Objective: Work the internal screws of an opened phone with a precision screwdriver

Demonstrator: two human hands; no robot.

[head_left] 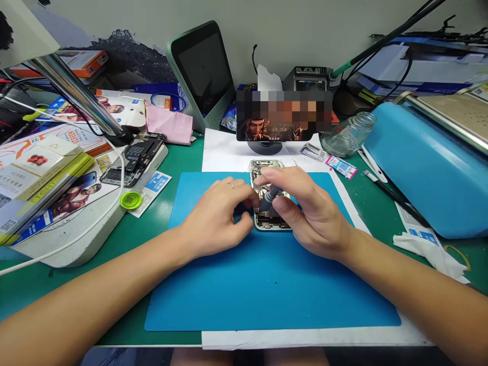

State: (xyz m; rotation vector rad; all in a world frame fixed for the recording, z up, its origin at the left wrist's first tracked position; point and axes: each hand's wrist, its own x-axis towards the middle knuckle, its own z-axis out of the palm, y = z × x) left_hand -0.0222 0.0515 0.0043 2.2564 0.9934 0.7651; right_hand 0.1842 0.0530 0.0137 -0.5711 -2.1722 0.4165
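An opened phone body with its insides showing lies on the blue work mat, near the mat's far edge. My left hand rests on the mat against the phone's left side, fingers curled onto it; a ring is on one finger. My right hand is closed on a grey screwdriver, whose tip points down into the phone's middle. The lower half of the phone is partly hidden by both hands.
A phone on a stand plays video behind the mat. At left a white tray carries a dismantled phone, boxes and a green cap. At right stand a glass jar and a blue machine.
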